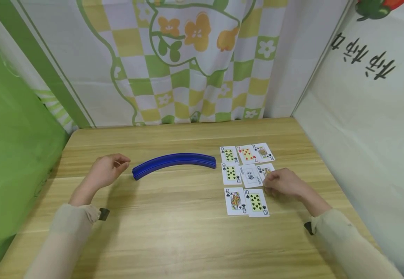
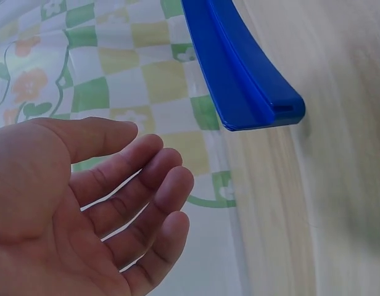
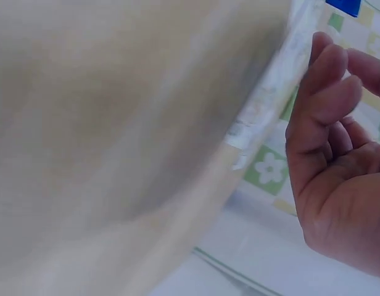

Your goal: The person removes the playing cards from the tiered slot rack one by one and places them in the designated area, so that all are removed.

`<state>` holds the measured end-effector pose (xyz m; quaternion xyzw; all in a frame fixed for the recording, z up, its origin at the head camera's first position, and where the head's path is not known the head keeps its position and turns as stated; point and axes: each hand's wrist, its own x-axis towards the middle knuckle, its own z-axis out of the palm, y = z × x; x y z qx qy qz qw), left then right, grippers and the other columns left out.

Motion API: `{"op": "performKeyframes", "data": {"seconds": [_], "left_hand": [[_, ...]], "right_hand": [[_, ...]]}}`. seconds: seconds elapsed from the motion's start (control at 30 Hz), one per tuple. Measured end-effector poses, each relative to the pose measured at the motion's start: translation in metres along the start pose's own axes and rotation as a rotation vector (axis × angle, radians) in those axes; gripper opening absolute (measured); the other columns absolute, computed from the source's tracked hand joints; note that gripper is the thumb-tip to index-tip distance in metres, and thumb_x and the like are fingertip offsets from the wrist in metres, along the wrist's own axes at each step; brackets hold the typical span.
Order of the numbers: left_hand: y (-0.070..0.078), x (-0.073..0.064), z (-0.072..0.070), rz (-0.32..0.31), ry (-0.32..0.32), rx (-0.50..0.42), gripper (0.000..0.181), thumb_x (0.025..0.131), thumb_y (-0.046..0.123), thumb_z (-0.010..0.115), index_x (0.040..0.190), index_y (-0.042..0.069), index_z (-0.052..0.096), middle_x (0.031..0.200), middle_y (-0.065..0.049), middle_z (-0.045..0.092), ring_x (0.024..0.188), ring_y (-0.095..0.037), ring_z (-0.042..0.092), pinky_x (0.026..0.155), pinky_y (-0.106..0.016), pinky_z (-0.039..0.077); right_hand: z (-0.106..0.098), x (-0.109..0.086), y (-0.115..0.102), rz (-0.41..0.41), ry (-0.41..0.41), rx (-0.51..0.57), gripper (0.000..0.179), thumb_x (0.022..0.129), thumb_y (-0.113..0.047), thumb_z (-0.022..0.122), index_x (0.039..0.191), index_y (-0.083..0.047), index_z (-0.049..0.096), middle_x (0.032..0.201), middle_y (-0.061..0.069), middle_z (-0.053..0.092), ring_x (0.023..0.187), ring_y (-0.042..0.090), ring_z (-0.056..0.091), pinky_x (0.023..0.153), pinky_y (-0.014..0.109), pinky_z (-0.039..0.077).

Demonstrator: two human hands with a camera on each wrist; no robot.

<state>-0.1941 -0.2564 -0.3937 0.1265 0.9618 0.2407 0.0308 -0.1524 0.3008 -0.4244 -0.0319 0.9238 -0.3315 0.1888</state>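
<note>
Several face-up playing cards lie in three rows at the right of the table. At the back are a black nine [image 1: 229, 155], a red seven [image 1: 247, 154] and a king [image 1: 264, 152]. The middle row has another nine [image 1: 231, 174], a joker [image 1: 251, 176] and a queen [image 1: 265, 169]. A queen [image 1: 235, 201] and a ten [image 1: 256, 203] make up the front row. My right hand [image 1: 285, 182], fingers loosely bent, overlaps the middle row's queen; nothing shows in its grasp. My left hand [image 2: 116, 185], empty with relaxed fingers, hovers beside the left end of a curved blue card holder [image 1: 174, 159].
The wooden table [image 1: 174, 240] meets a checked, flowered curtain [image 1: 195, 89] at the back. A green panel [image 1: 17, 116] stands along the left and a white printed panel [image 1: 369, 128] along the right. Dark straps [image 1: 104, 214] sit at both wrists.
</note>
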Motion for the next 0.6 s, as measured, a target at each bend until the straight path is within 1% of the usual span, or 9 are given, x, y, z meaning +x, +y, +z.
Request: {"op": "performKeyframes", "data": {"seconds": [0.07,0.17,0.27,0.33,0.5,0.6], "left_hand": [[0.002,0.001,-0.001,-0.001,-0.001,0.008,0.028,0.103,0.021,0.055,0.119,0.002,0.068,0.104,-0.016,0.074,0.094,-0.033,0.069,0.078,-0.048,0.055],[0.004,0.004,-0.003,0.004,-0.003,0.022,0.029,0.103,0.021,0.054,0.120,0.001,0.067,0.106,-0.018,0.074,0.097,-0.035,0.069,0.083,-0.051,0.053],[0.007,0.007,-0.005,0.006,-0.008,0.026,0.029,0.103,0.020,0.054,0.121,0.002,0.067,0.109,-0.018,0.073,0.099,-0.036,0.068,0.085,-0.053,0.053],[0.009,0.008,-0.005,0.007,-0.014,0.029,0.029,0.103,0.021,0.053,0.121,0.003,0.067,0.110,-0.018,0.073,0.100,-0.036,0.068,0.086,-0.053,0.052],[0.011,0.012,-0.005,0.016,-0.015,0.030,0.029,0.104,0.023,0.053,0.120,0.004,0.067,0.113,-0.018,0.072,0.103,-0.037,0.067,0.087,-0.054,0.051],[0.012,0.015,-0.005,0.036,-0.002,0.027,0.028,0.103,0.022,0.054,0.119,0.004,0.068,0.112,-0.018,0.072,0.102,-0.037,0.068,0.087,-0.054,0.051]], "right_hand": [[-0.004,0.004,-0.007,-0.040,0.007,-0.024,0.020,0.096,-0.020,0.061,0.096,-0.003,0.072,0.083,0.007,0.073,0.071,0.018,0.063,0.064,0.029,0.050],[-0.008,0.011,-0.018,-0.072,0.013,-0.032,0.022,0.097,-0.019,0.059,0.100,-0.001,0.071,0.089,0.009,0.075,0.075,0.019,0.066,0.066,0.031,0.052],[-0.010,0.017,-0.027,-0.088,0.018,-0.043,0.024,0.099,-0.021,0.058,0.104,-0.001,0.071,0.091,0.009,0.075,0.076,0.018,0.068,0.067,0.031,0.052],[-0.011,0.021,-0.034,-0.097,0.030,-0.066,0.025,0.100,-0.022,0.057,0.105,-0.003,0.071,0.091,0.008,0.075,0.076,0.017,0.067,0.066,0.030,0.051],[-0.010,0.031,-0.049,-0.121,0.052,-0.070,0.025,0.101,-0.022,0.056,0.105,-0.003,0.070,0.094,0.011,0.075,0.078,0.020,0.068,0.066,0.030,0.049],[-0.011,0.036,-0.059,-0.138,0.060,-0.065,0.025,0.102,-0.023,0.055,0.103,-0.004,0.070,0.097,0.013,0.075,0.082,0.024,0.069,0.066,0.030,0.049]]}}
